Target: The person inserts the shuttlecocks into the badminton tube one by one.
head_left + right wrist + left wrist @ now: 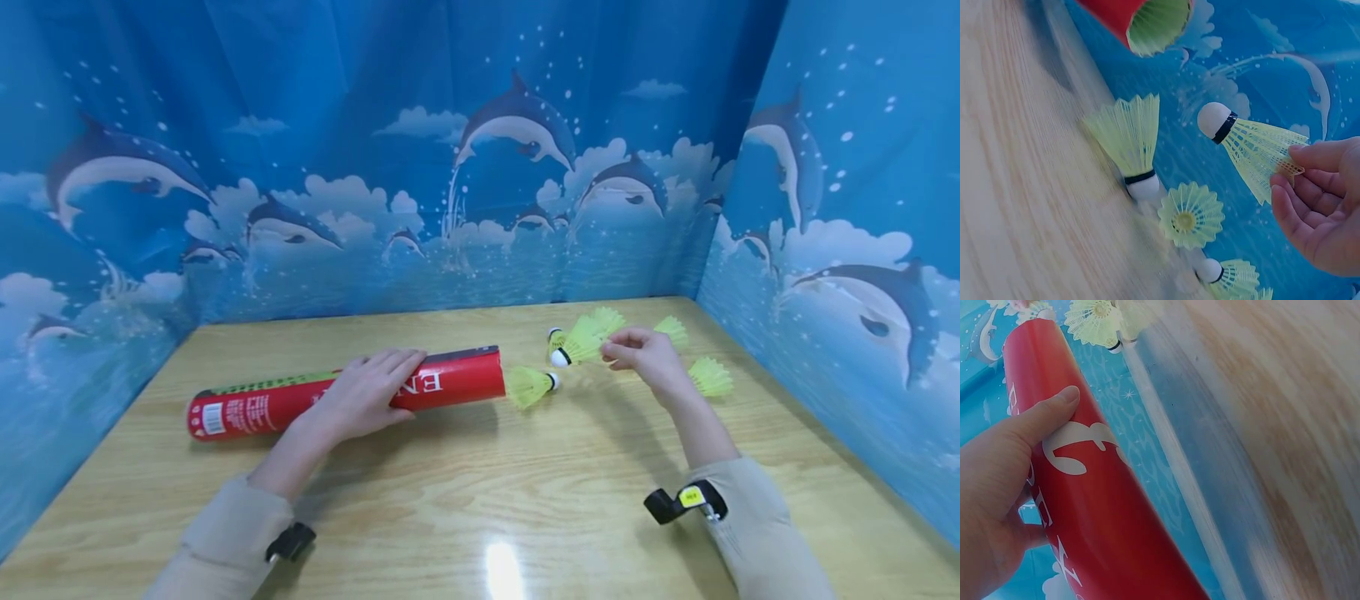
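Note:
A red shuttlecock tube (457, 379) lies lengthwise at the left, its open end to the right; yellow-green shuttlecock skirt shows inside the mouth in the right wrist view. My left hand (367, 396) grips the tube, thumb (1054, 412) across its side. With thumb and fingers, my right hand (1322, 200) pinches the skirt edge of a yellow-green shuttlecock (1257, 153), white cork pointing away from the hand. In the head view, this shuttlecock (579, 342) is above the table. Another shuttlecock (527, 386) is just beyond the tube's mouth, cork to the right.
More shuttlecocks are on the wooden table (480, 492): one (555, 337) behind the held one, others (671, 331) (711, 377) around the right hand. A blue dolphin-printed curtain (360, 150) borders the table's back and sides.

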`<action>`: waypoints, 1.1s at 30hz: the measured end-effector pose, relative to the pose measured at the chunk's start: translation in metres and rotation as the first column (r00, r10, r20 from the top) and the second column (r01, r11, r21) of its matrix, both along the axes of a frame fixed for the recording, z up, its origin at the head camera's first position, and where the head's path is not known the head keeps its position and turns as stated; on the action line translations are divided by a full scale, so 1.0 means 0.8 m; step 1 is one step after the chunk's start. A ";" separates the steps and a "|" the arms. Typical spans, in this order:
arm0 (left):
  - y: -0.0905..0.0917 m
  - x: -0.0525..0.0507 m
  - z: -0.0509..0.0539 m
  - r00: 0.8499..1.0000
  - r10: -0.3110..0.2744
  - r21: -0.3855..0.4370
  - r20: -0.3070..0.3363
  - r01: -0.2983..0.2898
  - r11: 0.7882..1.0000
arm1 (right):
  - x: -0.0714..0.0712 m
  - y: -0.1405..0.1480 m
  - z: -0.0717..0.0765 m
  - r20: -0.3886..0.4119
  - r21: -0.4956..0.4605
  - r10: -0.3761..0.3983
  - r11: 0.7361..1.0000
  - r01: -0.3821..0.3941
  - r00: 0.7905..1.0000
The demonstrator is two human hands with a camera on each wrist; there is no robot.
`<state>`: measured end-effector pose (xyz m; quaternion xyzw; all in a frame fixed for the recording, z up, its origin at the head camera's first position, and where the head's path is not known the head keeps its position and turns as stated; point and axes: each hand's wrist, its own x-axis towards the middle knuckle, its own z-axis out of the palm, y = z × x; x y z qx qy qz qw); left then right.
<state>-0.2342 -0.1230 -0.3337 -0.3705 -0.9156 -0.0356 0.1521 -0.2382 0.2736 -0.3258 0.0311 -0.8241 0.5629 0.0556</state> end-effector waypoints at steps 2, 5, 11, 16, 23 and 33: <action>0.001 0.000 0.001 1.000 0.003 0.002 -0.001 -0.003 1.000 | 0.002 -0.006 0.002 -0.014 -0.001 0.013 1.000 -0.013 1.000; 0.001 0.000 0.001 1.000 0.004 0.000 -0.003 -0.004 1.000 | 0.006 -0.015 0.004 -0.030 0.001 0.037 0.999 -0.037 0.999; 0.002 0.001 0.003 1.000 0.010 0.003 -0.003 -0.010 1.000 | 0.010 -0.033 0.006 -0.060 -0.021 0.081 0.996 -0.082 0.995; 0.004 0.002 0.006 1.000 0.026 0.008 0.013 -0.026 1.000 | 0.012 -0.048 0.006 -0.057 -0.030 0.103 0.994 -0.105 0.993; 0.005 0.002 0.006 1.000 0.023 0.006 0.009 -0.023 1.000 | 0.009 -0.068 -0.001 -0.056 -0.085 0.128 0.987 -0.133 0.990; 0.004 0.002 0.007 1.000 0.018 0.009 0.002 -0.018 1.000 | 0.009 -0.096 -0.007 -0.070 -0.114 0.174 0.977 -0.181 0.982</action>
